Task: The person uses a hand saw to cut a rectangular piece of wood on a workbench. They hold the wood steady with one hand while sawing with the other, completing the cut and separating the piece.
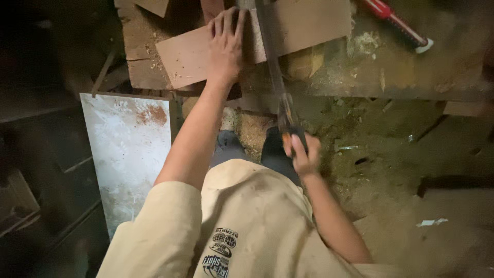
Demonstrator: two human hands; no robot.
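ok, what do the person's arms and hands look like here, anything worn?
Both hands bare: left hand, right hand. No gloves, rings, watch or bands visible. Forearms uncovered. Short, loose cream sleeve ends near the left elbow; the shirt has dark printed graphics on the front.

On the workbench (pixel 391 77) a board (pixel 303 23) lies across the near edge with the left hand (pixel 226 44) flat on it, a handsaw (pixel 272 62) just right of that hand runs back to the right hand (pixel 302 154) before the bench, a red-handled tool (pixel 399 23) at the far right corner, a panel (pixel 128 149) leaning below left.
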